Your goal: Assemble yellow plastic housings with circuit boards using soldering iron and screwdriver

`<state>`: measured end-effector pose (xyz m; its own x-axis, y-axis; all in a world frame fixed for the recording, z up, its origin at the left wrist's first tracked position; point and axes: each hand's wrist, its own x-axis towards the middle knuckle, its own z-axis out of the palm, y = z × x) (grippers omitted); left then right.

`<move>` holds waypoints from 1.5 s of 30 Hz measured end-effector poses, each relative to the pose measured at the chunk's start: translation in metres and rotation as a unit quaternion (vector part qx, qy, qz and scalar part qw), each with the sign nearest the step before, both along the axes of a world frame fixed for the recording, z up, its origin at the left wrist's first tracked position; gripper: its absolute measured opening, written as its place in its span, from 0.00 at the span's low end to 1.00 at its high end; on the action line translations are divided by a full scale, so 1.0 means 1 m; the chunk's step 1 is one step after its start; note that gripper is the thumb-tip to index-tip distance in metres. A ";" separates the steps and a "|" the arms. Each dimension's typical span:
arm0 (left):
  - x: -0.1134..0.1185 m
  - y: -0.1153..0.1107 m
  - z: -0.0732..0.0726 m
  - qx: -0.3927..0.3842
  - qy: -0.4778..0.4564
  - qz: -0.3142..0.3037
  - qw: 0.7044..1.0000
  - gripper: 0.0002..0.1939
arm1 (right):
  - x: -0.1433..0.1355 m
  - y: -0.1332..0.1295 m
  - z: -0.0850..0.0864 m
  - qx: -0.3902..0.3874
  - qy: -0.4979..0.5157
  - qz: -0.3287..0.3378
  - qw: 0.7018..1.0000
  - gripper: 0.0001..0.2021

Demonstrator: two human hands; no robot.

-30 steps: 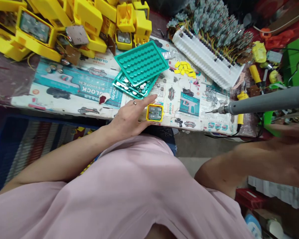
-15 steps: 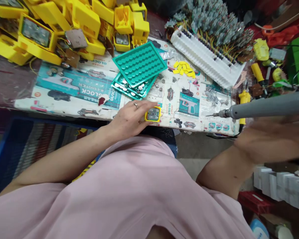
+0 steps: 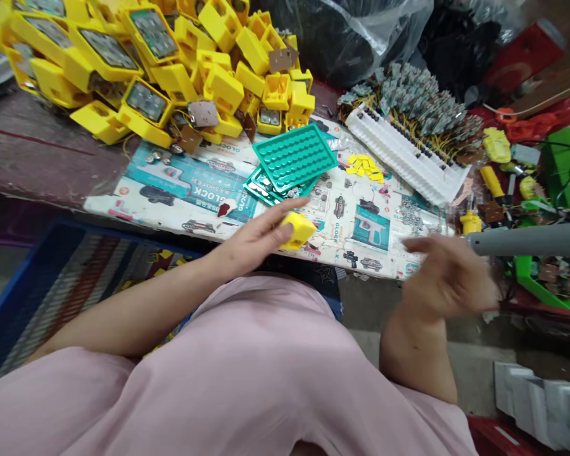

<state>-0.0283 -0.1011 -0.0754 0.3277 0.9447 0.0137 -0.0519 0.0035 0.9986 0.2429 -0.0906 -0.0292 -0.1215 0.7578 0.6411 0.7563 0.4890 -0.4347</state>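
Observation:
A small yellow housing (image 3: 301, 232) is between the thumb and fingers of my left hand (image 3: 261, 235), at the front edge of the table; it is tilted, with a plain yellow side showing. My right hand (image 3: 449, 275) is in the air past the table's front edge, blurred by motion. Beside it, the grey electric screwdriver (image 3: 527, 239) extends toward the right; whether my fingers touch it is unclear. Behind my left hand are a green tray (image 3: 294, 157) with rows of dimples and another green tray under it holding round metal cells.
Many yellow housings (image 3: 223, 88) are heaped at the back left. A small pile of yellow pieces (image 3: 365, 166) lies near a white rack (image 3: 403, 155) with wired parts. A blue crate (image 3: 33, 272) stands below left; green bins are at the right.
The yellow housing has turned over in my left hand, hiding its open side with the grey parts. My right hand has moved left, and the screwdriver's tip no longer shows. The view has shifted.

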 end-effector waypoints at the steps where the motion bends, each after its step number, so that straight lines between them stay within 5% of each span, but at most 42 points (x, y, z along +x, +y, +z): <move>1: -0.004 0.001 0.001 -0.085 -0.077 0.008 0.993 0.25 | -0.005 0.010 -0.008 0.011 -0.020 0.038 0.999 0.09; 5: -0.007 0.004 0.000 -0.272 -0.265 0.036 0.925 0.17 | -0.033 0.056 -0.039 -0.120 -0.142 0.096 0.978 0.09; 12: -0.004 0.003 -0.008 -0.297 -0.315 0.046 0.900 0.13 | -0.065 0.089 -0.054 -0.207 -0.269 0.043 0.940 0.08; 17: -0.006 0.001 -0.006 -0.311 -0.307 0.076 0.896 0.16 | -0.064 0.065 -0.035 -0.208 -0.045 0.094 0.972 0.02; 22: 0.002 -0.003 -0.006 -0.267 -0.282 0.079 0.918 0.25 | -0.066 0.015 -0.025 -0.305 0.185 0.119 0.927 0.08; 26: 0.008 -0.005 -0.006 -0.247 -0.266 0.057 0.930 0.30 | -0.069 -0.006 -0.028 -0.256 0.137 0.135 0.947 0.06; 34: 0.021 -0.008 -0.011 -0.197 -0.237 0.074 0.949 0.30 | -0.080 -0.004 -0.041 -0.059 -0.028 0.134 0.989 0.06; 40: 0.020 -0.008 -0.015 -0.137 -0.214 0.083 0.964 0.25 | -0.079 -0.005 -0.041 -0.029 -0.088 0.149 0.985 0.09; 45: 0.012 -0.003 -0.016 -0.099 -0.199 0.109 0.969 0.25 | -0.070 0.040 -0.040 -0.109 -0.088 0.094 0.986 0.10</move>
<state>-0.0161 -0.1042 -0.0911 0.1263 0.9878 -0.0910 -0.4535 0.1391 0.8804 0.1728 -0.0508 -0.0687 -0.3679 0.8287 0.4218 0.7346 0.5372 -0.4145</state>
